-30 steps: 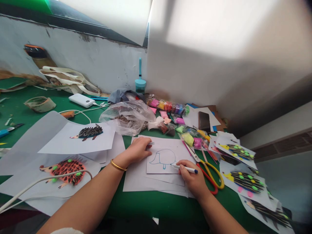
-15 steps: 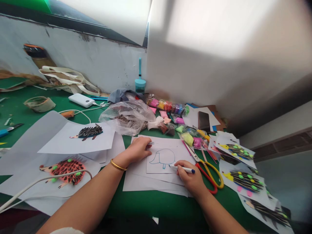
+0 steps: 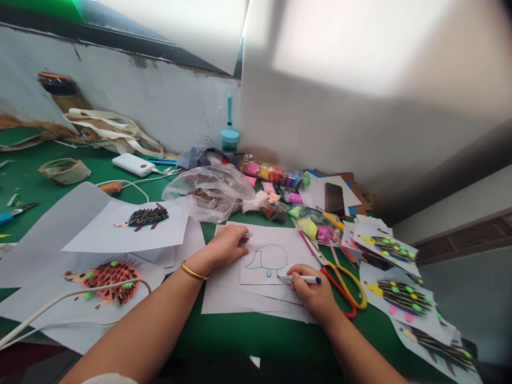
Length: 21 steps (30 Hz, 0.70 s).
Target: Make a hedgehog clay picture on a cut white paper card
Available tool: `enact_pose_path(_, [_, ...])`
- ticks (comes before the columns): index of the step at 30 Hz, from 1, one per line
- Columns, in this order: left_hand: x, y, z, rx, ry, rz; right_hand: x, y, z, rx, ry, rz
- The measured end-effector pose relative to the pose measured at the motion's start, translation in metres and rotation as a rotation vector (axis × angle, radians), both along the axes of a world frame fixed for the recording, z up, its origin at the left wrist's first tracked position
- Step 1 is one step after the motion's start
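My right hand [image 3: 314, 290] is closed around a white marker [image 3: 302, 278] with a dark blue end. Its tip touches a small white sheet of paper [image 3: 252, 274], at the foot of the second leg of a blue outline drawing [image 3: 272, 257]. The drawing shows a hedgehog-like animal with a rounded back and a pointed snout at the left. My left hand [image 3: 228, 244] rests on the upper left of the paper stack, its fingers closed on a small pale blue-grey, cap-like piece [image 3: 248, 235]. More white sheets [image 3: 224, 301] lie under the small one.
Scissors [image 3: 344, 282] with red and yellow handles lie right of my right hand. Finished hedgehog pictures [image 3: 404, 298] are stacked at the right, others [image 3: 148, 216] lie left. Behind are a clear bag of seeds [image 3: 212, 192], packets of coloured clay [image 3: 310, 228] and a phone [image 3: 334, 199]. A white cable [image 3: 76, 293] crosses the left.
The marker tip has moved slightly down, and the second leg of the drawing is now longer. My left hand has stayed in place.
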State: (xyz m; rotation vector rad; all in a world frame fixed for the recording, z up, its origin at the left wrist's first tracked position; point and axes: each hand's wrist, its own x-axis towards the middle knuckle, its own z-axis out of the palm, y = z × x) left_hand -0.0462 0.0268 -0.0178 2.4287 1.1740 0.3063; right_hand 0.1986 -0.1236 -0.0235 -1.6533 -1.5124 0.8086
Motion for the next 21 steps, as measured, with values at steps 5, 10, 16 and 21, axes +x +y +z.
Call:
enact_pose_path(5, [0.0001, 0.0001, 0.0001, -0.006, 0.003, 0.003, 0.0005, 0.0002, -0.0015, 0.006, 0.026, -0.013])
enact_pose_path(10, [0.0006, -0.0005, 0.0016, -0.006, -0.007, 0.0, 0.0012, 0.0007, 0.0009, 0.004, 0.001, -0.01])
enact_pose_path(16, [0.0011, -0.0016, 0.0046, -0.043, 0.01, 0.027, 0.0029, 0.0007, -0.0006, 0.009, -0.007, -0.02])
enact_pose_path(21, [0.0001, -0.0004, 0.0014, -0.013, 0.002, 0.005, 0.0024, 0.0011, -0.0003, 0.037, 0.012, -0.038])
